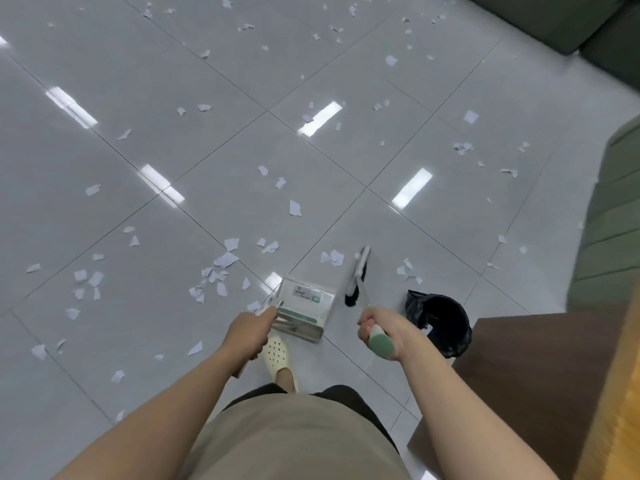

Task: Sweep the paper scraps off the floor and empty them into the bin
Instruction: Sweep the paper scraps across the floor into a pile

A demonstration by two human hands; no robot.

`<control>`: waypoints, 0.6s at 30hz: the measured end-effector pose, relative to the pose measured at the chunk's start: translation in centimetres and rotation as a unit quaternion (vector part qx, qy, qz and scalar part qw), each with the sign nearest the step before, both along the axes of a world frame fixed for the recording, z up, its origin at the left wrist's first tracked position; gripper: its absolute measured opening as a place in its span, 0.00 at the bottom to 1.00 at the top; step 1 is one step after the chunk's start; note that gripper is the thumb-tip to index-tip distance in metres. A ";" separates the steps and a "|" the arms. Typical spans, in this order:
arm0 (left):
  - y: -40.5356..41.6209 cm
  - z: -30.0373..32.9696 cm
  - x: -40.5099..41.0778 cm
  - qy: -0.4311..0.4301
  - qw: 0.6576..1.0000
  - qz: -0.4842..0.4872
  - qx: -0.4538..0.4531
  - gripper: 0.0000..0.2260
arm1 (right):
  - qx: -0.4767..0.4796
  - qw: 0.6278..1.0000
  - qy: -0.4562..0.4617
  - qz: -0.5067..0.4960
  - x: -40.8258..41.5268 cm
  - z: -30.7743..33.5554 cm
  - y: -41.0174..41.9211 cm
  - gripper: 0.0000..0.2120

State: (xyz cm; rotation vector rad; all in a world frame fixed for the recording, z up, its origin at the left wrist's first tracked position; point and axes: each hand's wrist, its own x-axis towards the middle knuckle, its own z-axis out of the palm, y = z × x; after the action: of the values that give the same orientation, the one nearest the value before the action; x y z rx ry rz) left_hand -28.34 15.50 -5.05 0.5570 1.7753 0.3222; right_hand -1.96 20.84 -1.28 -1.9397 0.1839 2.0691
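Where the glossy grey tiled floor (pixel 138 81) spreads out, white paper scraps (pixel 227 259) lie scattered across it, thickest just left of the dustpan. A green sofa (pixel 616 220) runs along the right edge, with a brown wooden unit (pixel 540 375) nearer the person. The bin (pixel 446 323), lined with a black bag, stands on the floor beside that unit. The dustpan (pixel 306 308) sits ahead of a cream shoe (pixel 277 358), its handle grasped by the left hand (pixel 247 336). The right hand (pixel 381 329) clenches the green-tipped handle of the broom (pixel 358 275), whose head is near the dustpan.
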 end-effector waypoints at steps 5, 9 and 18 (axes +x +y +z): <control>1.8 0.7 -1.4 0.007 1.000 -0.020 0.010 0.16 | -0.014 0.994 0.094 -0.057 -0.4 -1.7 3.9 0.12; 3.3 1.6 -1.5 0.018 0.999 -0.039 0.016 0.16 | 0.013 0.989 0.114 -0.093 0.7 -0.6 5.4 0.14; 8.0 1.9 3.3 0.035 0.997 -0.060 0.038 0.17 | 0.086 0.988 -0.124 0.027 5.2 1.2 5.3 0.10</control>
State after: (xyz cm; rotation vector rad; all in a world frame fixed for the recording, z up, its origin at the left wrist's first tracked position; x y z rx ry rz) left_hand -25.01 23.47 -3.18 0.7330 1.7939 0.2906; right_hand 3.21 26.18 -0.13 -2.0890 -0.0976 1.7877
